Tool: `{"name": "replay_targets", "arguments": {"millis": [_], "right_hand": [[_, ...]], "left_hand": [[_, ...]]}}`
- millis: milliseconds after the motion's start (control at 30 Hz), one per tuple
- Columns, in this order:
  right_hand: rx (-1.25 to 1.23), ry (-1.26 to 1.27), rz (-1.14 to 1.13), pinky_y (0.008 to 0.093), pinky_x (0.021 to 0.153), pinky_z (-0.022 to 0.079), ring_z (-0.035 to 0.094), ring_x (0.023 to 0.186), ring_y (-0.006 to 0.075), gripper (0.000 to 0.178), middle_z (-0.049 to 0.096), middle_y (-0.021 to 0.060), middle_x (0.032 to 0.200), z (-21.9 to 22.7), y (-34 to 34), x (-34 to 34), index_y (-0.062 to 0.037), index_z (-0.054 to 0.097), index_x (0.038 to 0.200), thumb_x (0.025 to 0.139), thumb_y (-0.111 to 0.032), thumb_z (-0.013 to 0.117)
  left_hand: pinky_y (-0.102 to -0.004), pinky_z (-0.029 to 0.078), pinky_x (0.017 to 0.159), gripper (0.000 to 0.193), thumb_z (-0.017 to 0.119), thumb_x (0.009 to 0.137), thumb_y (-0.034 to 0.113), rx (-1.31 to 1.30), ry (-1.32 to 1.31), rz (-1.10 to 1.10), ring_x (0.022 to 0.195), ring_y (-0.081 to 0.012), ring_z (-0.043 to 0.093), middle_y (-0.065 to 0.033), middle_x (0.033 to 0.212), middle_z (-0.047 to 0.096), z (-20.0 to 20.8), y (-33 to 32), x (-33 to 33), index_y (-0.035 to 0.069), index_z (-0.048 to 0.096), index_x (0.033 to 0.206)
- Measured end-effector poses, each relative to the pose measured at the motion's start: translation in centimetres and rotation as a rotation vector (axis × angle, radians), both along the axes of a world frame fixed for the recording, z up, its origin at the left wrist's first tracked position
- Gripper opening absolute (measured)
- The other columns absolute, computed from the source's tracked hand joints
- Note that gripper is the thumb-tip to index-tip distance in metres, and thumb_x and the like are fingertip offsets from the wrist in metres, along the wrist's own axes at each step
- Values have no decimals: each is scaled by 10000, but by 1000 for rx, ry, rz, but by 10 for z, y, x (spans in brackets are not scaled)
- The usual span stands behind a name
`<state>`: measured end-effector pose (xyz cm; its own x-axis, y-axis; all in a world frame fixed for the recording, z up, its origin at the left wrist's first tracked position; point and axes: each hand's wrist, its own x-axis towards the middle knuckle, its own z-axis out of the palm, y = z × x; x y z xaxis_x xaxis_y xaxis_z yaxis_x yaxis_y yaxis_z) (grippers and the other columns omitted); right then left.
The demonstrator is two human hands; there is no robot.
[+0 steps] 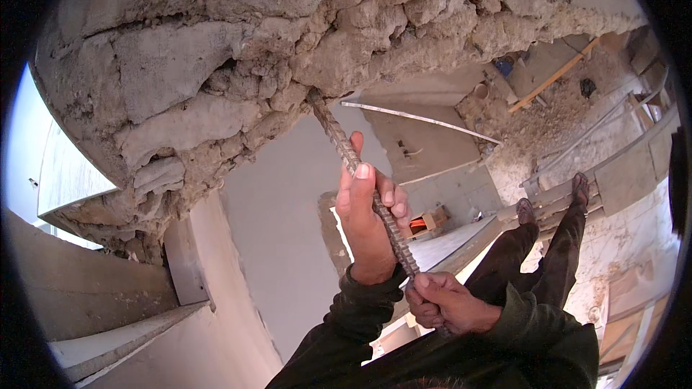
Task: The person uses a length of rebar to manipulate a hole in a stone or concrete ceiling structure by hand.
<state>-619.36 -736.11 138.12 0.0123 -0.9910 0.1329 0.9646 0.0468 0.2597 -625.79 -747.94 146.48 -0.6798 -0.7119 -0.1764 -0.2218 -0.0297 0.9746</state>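
Observation:
A ribbed steel rebar rod [334,132] slants from the broken edge of a rough masonry mass [252,79] down to the right. Its upper tip touches the crumbly underside, though whether it goes into a gap cannot be made out. My left hand [369,223] grips the rod around its middle, thumb pressed on it and index finger stretched along it. Lower down, my right hand [454,304] is closed round the other end in a fist. That end is mostly hidden by the fingers.
My feet [553,198] are on planks [605,191] at the right. Beyond lies rubble-strewn ground [497,122] with a wooden strip [555,75]. A thin pale strip [425,121] slants behind the rod. An open cardboard box [430,222] sits behind my left hand. A ledge [122,342] is lower left.

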Motion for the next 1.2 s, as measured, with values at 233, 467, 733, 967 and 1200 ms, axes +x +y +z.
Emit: {"name": "replay_targets", "arguments": {"millis": [233,467,733,967,1200], "right_hand": [[96,326,24,202,432,225,264,489,51,326,302,-38,602,-20,18,-37,-86,398,757,944,-353,415],[108,501,-23,206,436,231,285,492,53,306,335,-44,603,-57,24,-59,-89,421,744,927,-329,469],[349,1295,-383,314,455,337,404,478,134,391,424,21,517,-72,37,-130,-11,465,694,920,-330,466],[447,1021,-399,354,473,390,455,493,181,273,480,97,558,-21,-6,-16,4,445,848,916,-260,468],[157,447,-353,266,507,364,396,575,81,342,426,-18,631,16,-66,51,11,463,1056,945,-308,407]], "left_hand": [[-197,330,369,527,447,910,271,11,121,61,446,-75,380,9,594,380,-18,10,-9,52,261,1352],[-216,333,362,504,444,911,239,34,245,121,430,-88,378,-6,587,389,-41,17,-26,58,242,1336],[-223,333,322,443,360,936,337,-102,408,140,399,-98,344,-6,577,343,-77,24,-57,77,273,1284],[-236,378,363,471,459,916,284,32,348,7,420,-113,408,-29,577,410,-41,-14,9,-3,348,1272],[-176,302,389,448,444,905,208,-226,-161,-54,438,-56,359,-7,606,422,19,-26,12,-70,365,1247]]}}
